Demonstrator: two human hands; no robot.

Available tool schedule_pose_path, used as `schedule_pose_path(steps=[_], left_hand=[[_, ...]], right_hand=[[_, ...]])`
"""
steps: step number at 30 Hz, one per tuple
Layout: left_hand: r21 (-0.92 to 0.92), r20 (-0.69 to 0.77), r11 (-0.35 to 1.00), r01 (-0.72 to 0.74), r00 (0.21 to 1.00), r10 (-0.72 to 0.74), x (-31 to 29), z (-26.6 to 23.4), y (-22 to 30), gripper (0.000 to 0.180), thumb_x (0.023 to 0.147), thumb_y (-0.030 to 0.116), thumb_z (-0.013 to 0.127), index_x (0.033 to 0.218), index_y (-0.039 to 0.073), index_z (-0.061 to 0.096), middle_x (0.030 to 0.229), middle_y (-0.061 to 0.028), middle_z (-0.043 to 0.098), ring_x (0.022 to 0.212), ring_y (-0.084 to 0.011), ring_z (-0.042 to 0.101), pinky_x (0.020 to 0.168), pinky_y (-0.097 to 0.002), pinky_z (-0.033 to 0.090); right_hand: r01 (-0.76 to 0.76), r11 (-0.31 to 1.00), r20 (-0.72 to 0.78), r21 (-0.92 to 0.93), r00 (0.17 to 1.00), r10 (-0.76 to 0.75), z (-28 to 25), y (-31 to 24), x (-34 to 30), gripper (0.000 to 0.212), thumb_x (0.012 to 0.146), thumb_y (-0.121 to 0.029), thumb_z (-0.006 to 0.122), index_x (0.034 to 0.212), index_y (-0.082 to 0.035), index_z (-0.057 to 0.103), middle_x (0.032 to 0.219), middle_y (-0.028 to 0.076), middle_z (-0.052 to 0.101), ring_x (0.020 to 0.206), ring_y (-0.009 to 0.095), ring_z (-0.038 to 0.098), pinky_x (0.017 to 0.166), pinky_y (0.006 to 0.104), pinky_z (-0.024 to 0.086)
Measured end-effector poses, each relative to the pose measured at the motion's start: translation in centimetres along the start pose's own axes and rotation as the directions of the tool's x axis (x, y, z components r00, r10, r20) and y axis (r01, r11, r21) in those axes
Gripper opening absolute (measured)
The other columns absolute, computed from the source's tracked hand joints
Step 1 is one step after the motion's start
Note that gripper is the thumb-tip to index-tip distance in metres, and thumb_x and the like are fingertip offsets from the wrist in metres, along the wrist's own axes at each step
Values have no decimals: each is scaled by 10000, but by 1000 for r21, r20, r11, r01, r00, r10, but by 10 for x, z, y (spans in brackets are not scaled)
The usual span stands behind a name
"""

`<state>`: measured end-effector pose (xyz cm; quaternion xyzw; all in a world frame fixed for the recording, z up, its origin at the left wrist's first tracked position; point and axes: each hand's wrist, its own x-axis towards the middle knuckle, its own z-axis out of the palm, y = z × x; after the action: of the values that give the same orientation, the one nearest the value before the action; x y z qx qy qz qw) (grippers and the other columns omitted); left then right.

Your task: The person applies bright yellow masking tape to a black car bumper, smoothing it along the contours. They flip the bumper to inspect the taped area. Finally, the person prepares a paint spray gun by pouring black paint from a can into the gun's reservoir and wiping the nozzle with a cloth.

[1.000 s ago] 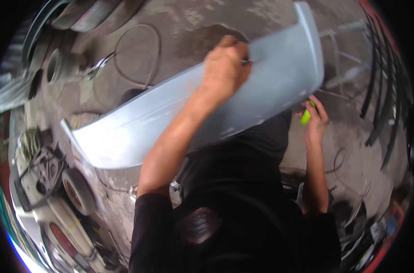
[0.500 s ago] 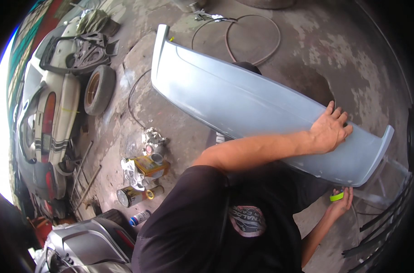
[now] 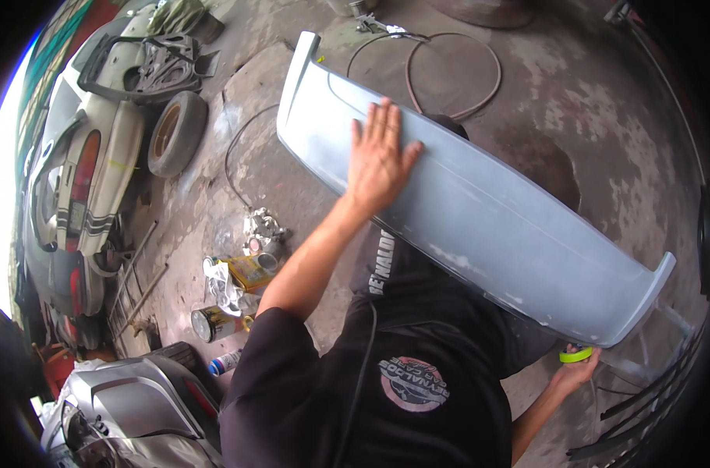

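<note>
A long, light grey-blue car spoiler (image 3: 479,210) with upturned ends lies slantwise across my legs, its left end farther off. My left hand (image 3: 380,160) rests flat on its upper face toward the left, fingers stretched out. Below the spoiler's near right corner is my right hand (image 3: 577,376), its fingers curled around a bright yellow-green roll of tape (image 3: 576,356). The fingertips come close to the spoiler's lower edge; whether they also bear its weight is hard to see. Pale patches show along the near edge.
On the left stand cars (image 3: 86,175) and a loose wheel (image 3: 178,134). Paint tins (image 3: 213,323), a spray can (image 3: 224,362) and a spray gun (image 3: 263,227) are on the floor. A hose (image 3: 499,78) coils beyond the spoiler; dark strips (image 3: 643,413) lie at right.
My left hand has slid from the spoiler's right part far to the left and now lies flat. The right hand keeps the tape near the corner. The view has shifted slightly.
</note>
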<state>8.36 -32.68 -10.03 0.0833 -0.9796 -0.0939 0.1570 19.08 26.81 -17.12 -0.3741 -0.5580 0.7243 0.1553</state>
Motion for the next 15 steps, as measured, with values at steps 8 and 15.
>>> schedule_pose_path(steps=[8, 15], left_hand=[[-24, -54, 934, 355, 933, -356, 26, -4, -111, 720, 1122, 468, 442, 1634, -34, 376, 1727, -241, 321, 1620, -439, 244, 1272, -659, 205], [-18, 23, 998, 65, 998, -65, 11, -4, -60, 720, 1117, 461, 459, 1664, 11, 335, 1754, -217, 265, 1645, -417, 164, 1318, -609, 128]], right_hand=[[80, 985, 17, -151, 997, -78, 22, -9, -12, 523, 1059, -392, 686, 1352, 32, 594, 1176, 112, 616, 855, 203, 585, 823, 386, 551], [-14, 997, 113, -72, 993, 22, 0, -9, 7, 398, 1059, -386, 661, 1224, -28, 605, 1090, 69, 597, 816, 182, 546, 838, 402, 519]])
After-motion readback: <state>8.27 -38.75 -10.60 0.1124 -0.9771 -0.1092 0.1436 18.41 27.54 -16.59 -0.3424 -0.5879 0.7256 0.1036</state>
